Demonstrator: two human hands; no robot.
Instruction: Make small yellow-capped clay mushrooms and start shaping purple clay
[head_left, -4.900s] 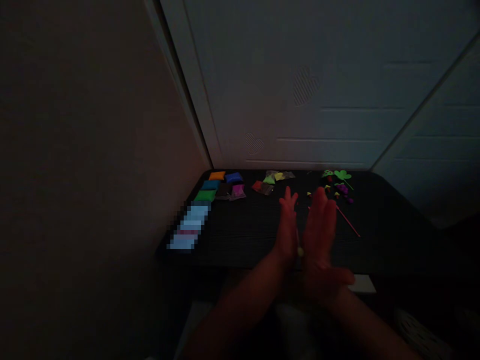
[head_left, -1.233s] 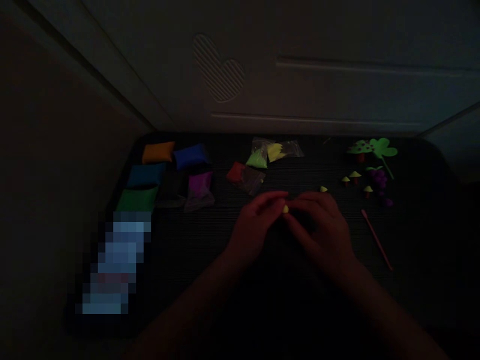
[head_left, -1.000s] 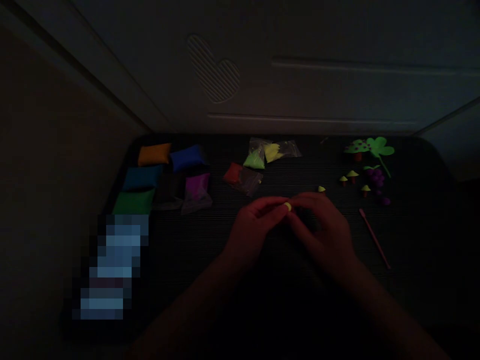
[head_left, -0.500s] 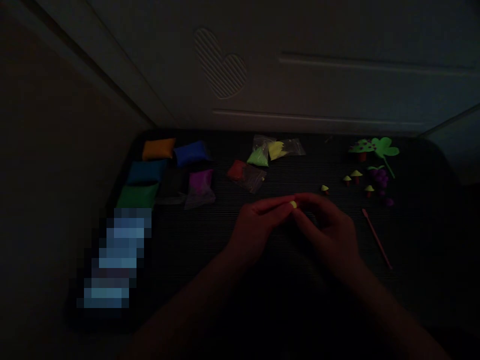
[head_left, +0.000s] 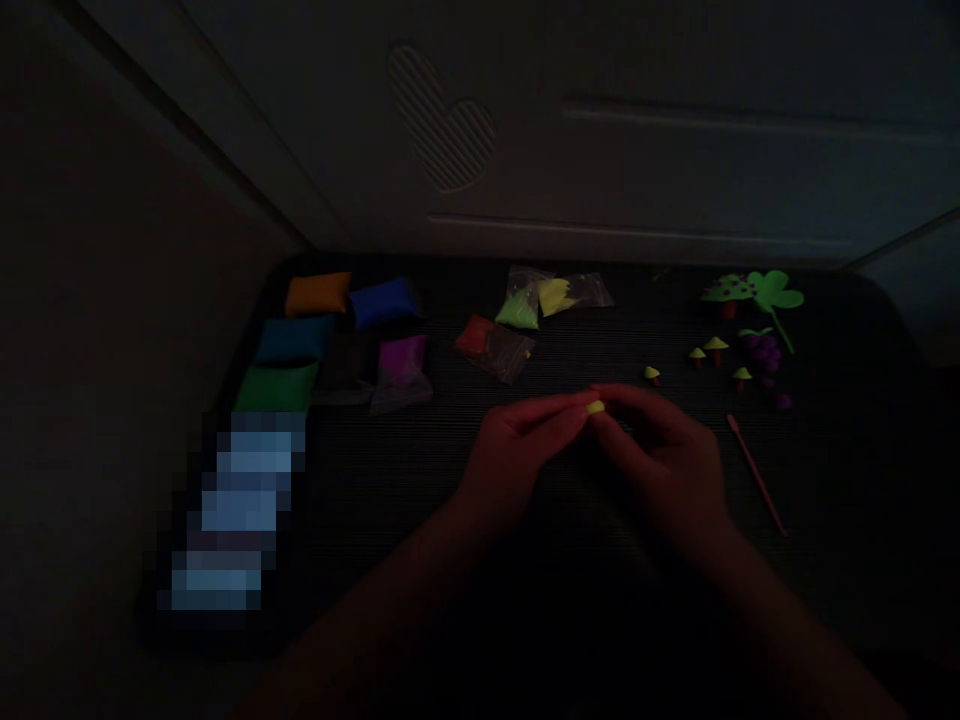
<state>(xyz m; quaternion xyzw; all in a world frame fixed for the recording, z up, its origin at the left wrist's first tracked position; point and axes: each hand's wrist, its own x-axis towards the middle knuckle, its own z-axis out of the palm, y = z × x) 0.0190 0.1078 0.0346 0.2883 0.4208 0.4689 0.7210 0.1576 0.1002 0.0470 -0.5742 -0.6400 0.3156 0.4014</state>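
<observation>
Left hand [head_left: 499,460]: grasping the lump [head_left: 595,407] between thumb and fingers.
Right hand [head_left: 667,455]: grasping the same lump from the other side, thumb below and forefinger above.
Lump: small, yellow, pinched where the fingertips meet – over the desk [head_left: 390,490]; whether it touches the top, I cannot tell.
Small mushrooms [head_left: 716,345]: four with yellow caps, beyond the right hand, the nearest one tilted.
Far right: spotted mushroom [head_left: 729,291] beside a green flower [head_left: 776,292], purple cluster [head_left: 765,352] just nearer.
Stick [head_left: 757,478]: pink, slanting, right of the right hand.
Far middle: red bag [head_left: 475,335], green bag [head_left: 520,308], yellow bag [head_left: 555,296].
Left side: coloured packets [head_left: 318,294] – bright screen [head_left: 244,510] below, blurred.
</observation>
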